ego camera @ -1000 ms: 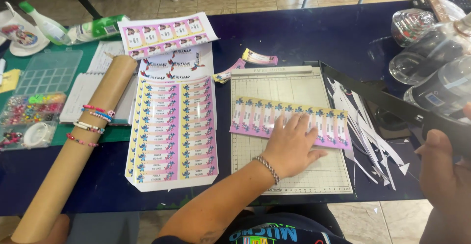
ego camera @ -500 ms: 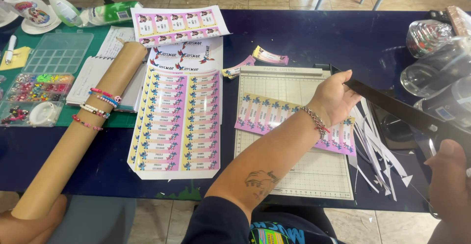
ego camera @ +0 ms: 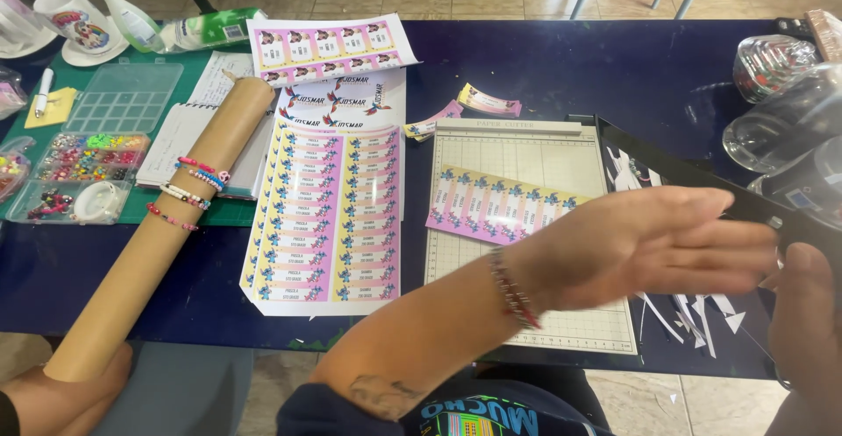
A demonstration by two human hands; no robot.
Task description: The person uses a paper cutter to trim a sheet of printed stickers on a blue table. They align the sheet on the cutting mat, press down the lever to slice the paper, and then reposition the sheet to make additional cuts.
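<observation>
- The left hand (ego camera: pixel 649 243) hovers flat above the right part of the paper cutter (ego camera: pixel 526 234), its fingers (ego camera: pixel 737 252) stretched out and together, pointing right; they grip nothing, and motion blur softens their outline.
- The strip of pink labels (ego camera: pixel 500 206) lies on the cutter's grid, slightly tilted, just left of and behind the left hand's palm; its right end runs under the hand and out of sight, so I cannot tell whether the hand touches it.
- The black cutter arm (ego camera: pixel 675 177) stands raised, running from the cutter's far right corner down toward the right hand (ego camera: pixel 802 313), just beyond the left fingertips.
- The right hand sits at the right edge of the view, at the arm's near end; its fingers are mostly cut off, so whether they close on the handle I cannot tell.
- White paper scraps (ego camera: pixel 693 309) lie on the bench (ego camera: pixel 561 59) just below and beyond the left fingers, between the cutter and the right hand.
- The near part of the grid, below the left wrist, is bare; so is the grid's far band behind the strip.
- Well left of the fingers a large label sheet (ego camera: pixel 329 217) lies flat beside the cutter's left edge, and farther left a cardboard tube (ego camera: pixel 167 225) carrying bead bracelets.
- Clear plastic containers (ego camera: pixel 781 103) crowd the bench's far right corner, behind the raised arm.
- The bench's near edge runs close under the left forearm.
</observation>
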